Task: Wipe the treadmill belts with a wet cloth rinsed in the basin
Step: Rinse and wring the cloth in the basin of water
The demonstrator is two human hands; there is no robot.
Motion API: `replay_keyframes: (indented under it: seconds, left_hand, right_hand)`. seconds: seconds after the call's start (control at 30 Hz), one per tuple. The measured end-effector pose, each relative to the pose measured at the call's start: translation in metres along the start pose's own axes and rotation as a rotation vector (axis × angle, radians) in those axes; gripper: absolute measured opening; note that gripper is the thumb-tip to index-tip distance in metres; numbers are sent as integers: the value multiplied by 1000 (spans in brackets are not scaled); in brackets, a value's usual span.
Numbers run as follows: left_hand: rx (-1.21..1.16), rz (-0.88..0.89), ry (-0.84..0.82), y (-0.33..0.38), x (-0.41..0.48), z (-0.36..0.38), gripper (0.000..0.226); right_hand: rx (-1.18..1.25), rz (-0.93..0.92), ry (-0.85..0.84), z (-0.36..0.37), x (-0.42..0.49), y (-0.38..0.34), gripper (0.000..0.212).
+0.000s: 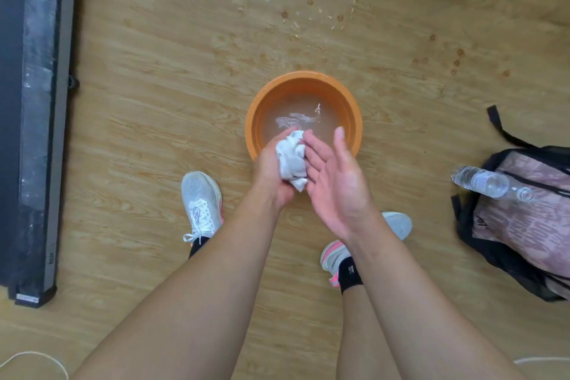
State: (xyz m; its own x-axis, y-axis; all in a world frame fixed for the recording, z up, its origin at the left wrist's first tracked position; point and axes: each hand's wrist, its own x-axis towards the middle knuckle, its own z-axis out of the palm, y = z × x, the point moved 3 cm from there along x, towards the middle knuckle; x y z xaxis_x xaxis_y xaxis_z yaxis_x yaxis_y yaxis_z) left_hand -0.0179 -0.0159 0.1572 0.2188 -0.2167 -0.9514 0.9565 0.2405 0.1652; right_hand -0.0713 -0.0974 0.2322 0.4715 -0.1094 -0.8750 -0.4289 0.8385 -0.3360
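Single head view: steep downward look, close over basin (303, 76), wood floor (154, 108) filling frame.

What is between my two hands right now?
The balled white cloth, gripped by the left hand, beside the open right hand, over the basin; head view.

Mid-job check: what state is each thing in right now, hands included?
cloth: bunched up, held above the basin's near rim.
left hand: grips the cloth.
right hand: open, fingers straight, beside the cloth.
basin: upright, holding cloudy water.
water bottle: lying on its side on the backpack.
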Motion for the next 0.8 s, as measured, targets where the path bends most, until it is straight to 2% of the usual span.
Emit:
replay_keyframes:
  seconds: [0.07,0.13,0.23,0.3,0.37,0.47,0.57,0.67,0.73,0.8]
  left_hand:
    - [-91,-12,-44,7,0,-2,36]
    - [-166,-15,-100,9,-4,-2,46]
    - [-179,-75,-232,4,-18,14,63]
    - [-196,-92,-304,0,-27,29,64]
    - [-175,-81,-270,-4,-31,37,57]
    - [-93,-31,-131,-7,-27,32,54]
    - [-42,23,-19,-15,-27,17,52]
    - [177,58,80,-28,-39,2,39]
    - [203,78,89,-30,-45,-6,39]
    - [91,176,130,-20,-41,-10,43]
  right_hand:
    - [-80,-101,23,-4,-8,-13,52]
    - [41,-189,60,-9,-14,-31,39]
    - [415,-65,-22,1,-12,-34,45]
    - [509,32,7,9,-5,-21,45]
    - [544,60,78,10,8,-12,42]
    - [565,83,176,5,29,-7,40]
    - [490,92,223,3,38,-1,38]
    - [312,46,270,-4,43,-1,29]
    - [48,-106,345,-9,46,-13,25]
    - [-247,-251,355,1,43,-21,26]
